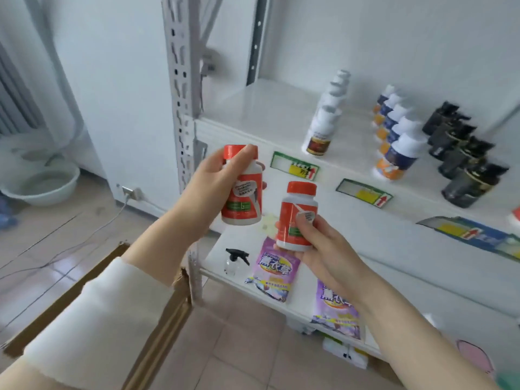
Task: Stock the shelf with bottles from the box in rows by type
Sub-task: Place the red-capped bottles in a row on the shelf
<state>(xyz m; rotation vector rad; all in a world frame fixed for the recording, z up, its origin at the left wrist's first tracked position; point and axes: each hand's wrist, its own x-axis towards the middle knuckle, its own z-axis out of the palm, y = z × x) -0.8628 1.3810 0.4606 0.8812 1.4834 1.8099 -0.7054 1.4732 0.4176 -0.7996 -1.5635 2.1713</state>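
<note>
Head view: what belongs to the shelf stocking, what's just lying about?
Job: left hand holding a red-capped bottle; right hand holding a second red-capped bottle; cardboard box; shelf; rows of white-capped bottles, blue-label bottles, black pump bottles.
Lying about: spray bottle; purple pouches; basin.

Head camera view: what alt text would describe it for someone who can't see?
The left hand grips a red-capped bottle and the right hand a second red-capped bottle, before a white shelf holding three rows of bottles.
</note>
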